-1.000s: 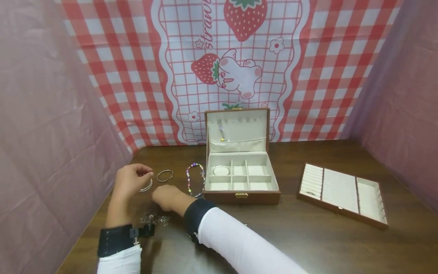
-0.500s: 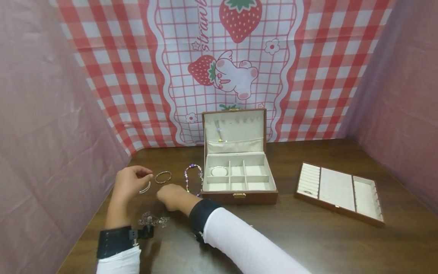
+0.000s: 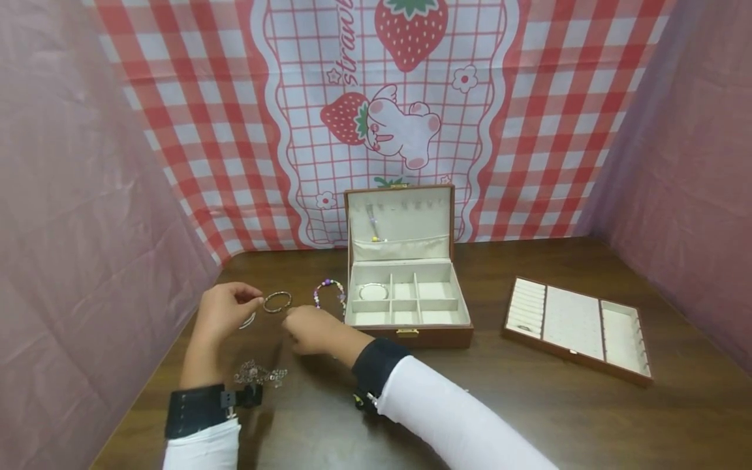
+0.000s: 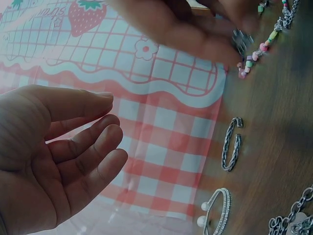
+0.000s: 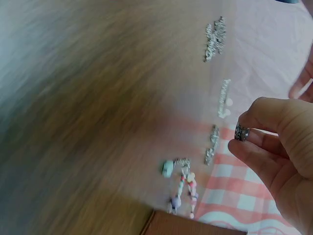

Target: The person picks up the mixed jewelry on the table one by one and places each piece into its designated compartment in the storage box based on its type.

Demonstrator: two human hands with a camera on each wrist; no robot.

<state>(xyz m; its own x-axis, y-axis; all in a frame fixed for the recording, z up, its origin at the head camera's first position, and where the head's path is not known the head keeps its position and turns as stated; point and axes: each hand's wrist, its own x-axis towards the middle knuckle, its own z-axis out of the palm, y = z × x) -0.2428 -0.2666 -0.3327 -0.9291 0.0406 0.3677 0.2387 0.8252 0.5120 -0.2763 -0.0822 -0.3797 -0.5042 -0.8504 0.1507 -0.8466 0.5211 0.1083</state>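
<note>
My right hand [image 3: 314,331] pinches a small dark silver patterned ring [image 5: 241,132] between thumb and fingers, as the right wrist view shows. It hovers over the table, between the braided silver bangle [image 4: 225,151] and the beaded bracelet [image 3: 328,282], which it partly covers in the head view. Off to the left, my left hand [image 3: 225,312] is raised with relaxed, slightly bent fingers and nothing between them. Below it lies a silver bracelet with white pearl-like ends [image 4: 226,208]. Nearer the body is a heap of silver chain [image 3: 255,373].
A brown jewellery box [image 3: 437,336] stands open at the back centre, with a bangle [image 3: 373,284] in its back left compartment. To the right lies a shallow tray [image 3: 572,320] with ring slots; one ring [image 3: 523,328] sits there. Pink curtains [image 3: 100,228] flank the table.
My right hand has shifted right, away from the left hand and closer to the box, with the ring. My left hand has stayed nearly still. The view has shifted slightly.
</note>
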